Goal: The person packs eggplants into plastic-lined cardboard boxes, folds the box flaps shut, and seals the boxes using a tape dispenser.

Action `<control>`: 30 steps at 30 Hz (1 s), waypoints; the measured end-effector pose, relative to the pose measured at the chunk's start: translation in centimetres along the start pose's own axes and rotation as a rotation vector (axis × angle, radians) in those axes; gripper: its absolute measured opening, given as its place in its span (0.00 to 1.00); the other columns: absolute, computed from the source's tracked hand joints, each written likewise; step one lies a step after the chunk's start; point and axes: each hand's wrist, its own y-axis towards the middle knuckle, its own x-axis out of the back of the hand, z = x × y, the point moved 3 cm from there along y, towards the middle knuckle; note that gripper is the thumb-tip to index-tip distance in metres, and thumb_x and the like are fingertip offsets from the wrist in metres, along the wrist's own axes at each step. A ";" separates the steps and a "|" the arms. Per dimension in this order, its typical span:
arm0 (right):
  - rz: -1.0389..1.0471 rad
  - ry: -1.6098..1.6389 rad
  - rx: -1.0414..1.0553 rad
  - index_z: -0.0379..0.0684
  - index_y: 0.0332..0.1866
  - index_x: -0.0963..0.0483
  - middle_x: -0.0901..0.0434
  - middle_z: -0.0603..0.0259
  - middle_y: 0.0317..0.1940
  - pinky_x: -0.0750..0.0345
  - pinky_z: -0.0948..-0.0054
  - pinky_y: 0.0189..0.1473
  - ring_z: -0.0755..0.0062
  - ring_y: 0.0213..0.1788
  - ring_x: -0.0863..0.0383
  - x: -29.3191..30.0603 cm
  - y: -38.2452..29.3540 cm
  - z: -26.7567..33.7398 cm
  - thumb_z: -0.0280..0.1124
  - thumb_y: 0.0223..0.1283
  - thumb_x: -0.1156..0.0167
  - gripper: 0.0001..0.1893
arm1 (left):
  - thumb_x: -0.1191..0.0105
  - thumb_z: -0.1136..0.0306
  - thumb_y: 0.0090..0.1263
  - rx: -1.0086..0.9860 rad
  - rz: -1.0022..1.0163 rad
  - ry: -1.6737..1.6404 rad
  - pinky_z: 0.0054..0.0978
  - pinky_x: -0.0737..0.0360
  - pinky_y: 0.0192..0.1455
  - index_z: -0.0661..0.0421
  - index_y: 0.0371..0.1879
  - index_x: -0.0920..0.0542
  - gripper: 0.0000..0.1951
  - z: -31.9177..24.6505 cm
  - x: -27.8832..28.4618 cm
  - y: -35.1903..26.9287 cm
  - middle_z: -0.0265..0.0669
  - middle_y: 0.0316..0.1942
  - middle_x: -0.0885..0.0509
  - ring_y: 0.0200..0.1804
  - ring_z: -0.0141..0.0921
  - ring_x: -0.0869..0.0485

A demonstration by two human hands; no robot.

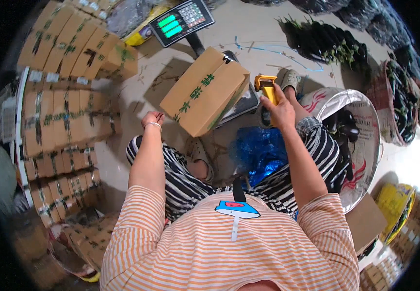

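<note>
A brown cardboard carton [204,92] bearing green printed writing sits tilted on a low platform scale [242,105], with its flaps closed. My right hand [281,109], to the right of the carton, grips a yellow tape dispenser [268,91], raised clear of the box. Off the carton's near left corner is my left hand [153,118], its fingers loosely curled with nothing visible in them; a bracelet [152,124] circles that wrist. The scale's display head [181,22] is lit green beyond the box.
Stacked cartons [66,112] line the left side. A white woven sack [362,145] holding eggplants [342,123] stands by my right knee. More eggplants [326,40] lie on the floor at upper right. Blue plastic film [261,152] is between my legs; blue strapping [286,49] trails across the floor.
</note>
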 end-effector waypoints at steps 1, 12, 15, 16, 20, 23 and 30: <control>-0.003 0.014 0.070 0.58 0.70 0.37 0.18 0.52 0.49 0.24 0.63 0.52 0.53 0.51 0.18 1.0 -0.7 0.1 0.61 0.52 0.39 0.39 | 0.52 0.66 0.70 0.035 -0.067 -0.258 0.39 0.15 0.34 0.65 0.43 0.26 0.13 1.6 1.7 0.2 0.46 0.41 0.19 0.37 0.42 0.17; -0.007 0.217 -0.006 0.50 0.70 0.37 0.21 0.48 0.53 0.28 0.68 0.56 0.58 0.55 0.21 2.3 -6.4 -7.0 0.54 0.51 0.35 0.40 | 0.42 0.54 0.62 0.047 0.069 0.176 0.44 0.31 0.63 0.61 0.66 0.39 0.37 7.5 -3.0 -17.3 0.49 0.65 0.31 0.61 0.46 0.27; 0.148 0.395 0.337 0.50 0.71 0.39 0.21 0.49 0.52 0.27 0.69 0.55 0.59 0.54 0.20 2.7 -8.7 -3.6 0.48 0.51 0.32 0.41 | 0.42 0.51 0.65 0.191 0.626 0.020 0.41 0.28 0.59 0.60 0.64 0.36 0.34 8.4 -3.2 -23.5 0.47 0.60 0.26 0.54 0.42 0.24; 0.162 0.349 0.486 0.52 0.71 0.39 0.21 0.50 0.51 0.25 0.67 0.53 0.57 0.52 0.20 3.5 -10.1 -2.2 0.42 0.49 0.30 0.41 | 0.43 0.47 0.64 0.240 0.714 -0.063 0.39 0.27 0.59 0.61 0.64 0.36 0.37 8.9 -3.8 -25.2 0.45 0.59 0.25 0.55 0.42 0.23; 0.108 -0.008 0.796 0.54 0.70 0.37 0.27 0.55 0.33 0.24 0.64 0.39 0.54 0.36 0.23 4.7 -15.6 1.1 0.41 0.45 0.28 0.42 | 0.45 0.45 0.66 0.410 0.960 -0.308 0.37 0.30 0.62 0.56 0.59 0.30 0.30 9.3 -5.6 -29.6 0.39 0.55 0.21 0.55 0.36 0.23; 0.071 -0.085 0.827 0.54 0.69 0.36 0.31 0.58 0.31 0.25 0.66 0.36 0.57 0.33 0.26 3.9 -17.6 1.0 0.40 0.44 0.28 0.41 | 0.46 0.50 0.68 0.306 1.099 -0.315 0.35 0.31 0.63 0.51 0.59 0.28 0.25 8.7 -5.7 -32.3 0.33 0.54 0.20 0.55 0.32 0.23; 0.109 -0.217 0.812 0.52 0.68 0.35 0.29 0.58 0.33 0.24 0.65 0.37 0.58 0.35 0.24 2.7 -18.9 0.9 0.36 0.41 0.26 0.42 | 0.46 0.56 0.70 0.298 1.057 -0.258 0.30 0.24 0.55 0.51 0.48 0.20 0.14 10.2 -4.5 -30.9 0.30 0.47 0.18 0.49 0.28 0.19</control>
